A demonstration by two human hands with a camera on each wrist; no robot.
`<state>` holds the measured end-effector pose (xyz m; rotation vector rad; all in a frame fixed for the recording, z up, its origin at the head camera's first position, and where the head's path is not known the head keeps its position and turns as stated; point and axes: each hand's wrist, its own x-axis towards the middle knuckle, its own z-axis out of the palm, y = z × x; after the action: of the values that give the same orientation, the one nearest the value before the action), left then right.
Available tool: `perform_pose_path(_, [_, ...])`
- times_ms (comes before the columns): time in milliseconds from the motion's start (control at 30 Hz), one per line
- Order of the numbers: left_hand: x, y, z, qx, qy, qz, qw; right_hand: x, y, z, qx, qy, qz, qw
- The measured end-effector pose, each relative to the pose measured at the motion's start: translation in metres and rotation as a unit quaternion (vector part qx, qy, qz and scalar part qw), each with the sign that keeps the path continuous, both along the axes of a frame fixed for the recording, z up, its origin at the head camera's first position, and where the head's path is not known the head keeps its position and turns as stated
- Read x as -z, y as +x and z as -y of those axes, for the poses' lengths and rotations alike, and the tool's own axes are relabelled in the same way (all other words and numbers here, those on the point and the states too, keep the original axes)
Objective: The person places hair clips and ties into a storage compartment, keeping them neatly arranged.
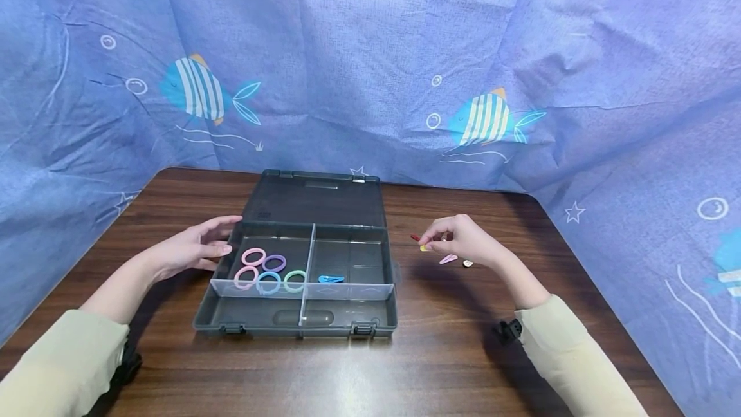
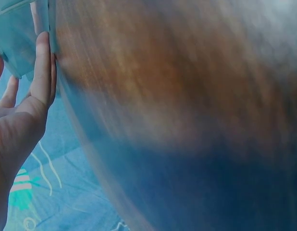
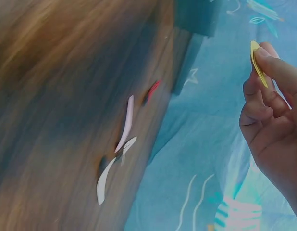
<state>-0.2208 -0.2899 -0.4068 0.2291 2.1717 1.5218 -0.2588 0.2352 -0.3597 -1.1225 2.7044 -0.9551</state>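
Blue fish-print cloth (image 1: 370, 69) behind dark wood table (image 1: 278, 378). Right hand (image 1: 466, 241) pinches yellow hair clip (image 3: 257, 65), thumb against fingers, over tabletop right of box; red clip (image 3: 153, 90) and pink clip (image 3: 126, 124) lie nearby. Left hand (image 1: 185, 250), fingers loosely extended, holding nothing, at left side of gray divided organizer box (image 1: 255, 311); five hair ties (image 1: 269, 272) back-left, blue snap clip (image 1: 330, 279) back-right.

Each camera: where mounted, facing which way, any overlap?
Head: on the head, facing forward-down at the box; left hand, right hand, sleeves show.
Left wrist: on that wrist, facing tabletop and box edge; left hand shows.
Right wrist: on that wrist, facing tabletop; right hand pinches yellow clip.
Head and right wrist share yellow clip, red clip.
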Motion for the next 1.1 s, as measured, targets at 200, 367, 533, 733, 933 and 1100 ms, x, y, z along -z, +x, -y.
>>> perform_pose_path(200, [-0.001,-0.001,0.001,0.002,0.007,0.001,1.0,-0.006,-0.001,0.02,-0.013,-0.018,-0.006,0.9997])
perform_pose_path(367, [-0.004,-0.002,0.001,0.019,0.0,-0.015,0.9997,-0.009,-0.002,0.041,-0.018,-0.029,-0.017,0.9993])
perform_pose_path(533, [-0.003,-0.003,0.001,0.027,-0.001,-0.032,0.9991,-0.008,-0.004,0.064,-0.029,-0.047,-0.025,0.9982])
perform_pose_path(733, [0.0,-0.003,0.002,0.029,-0.036,-0.091,0.9948,-0.005,-0.003,0.091,-0.019,-0.07,0.004,0.9974])
perform_pose_path(933, [-0.002,-0.003,0.002,0.034,-0.085,-0.14,0.9859,0.007,-0.004,0.116,-0.017,-0.088,0.035,0.9954])
perform_pose_path(1100, [-0.003,-0.003,0.002,0.036,-0.078,-0.141,0.9863,0.021,-0.007,0.133,-0.035,-0.092,0.043,0.9942])
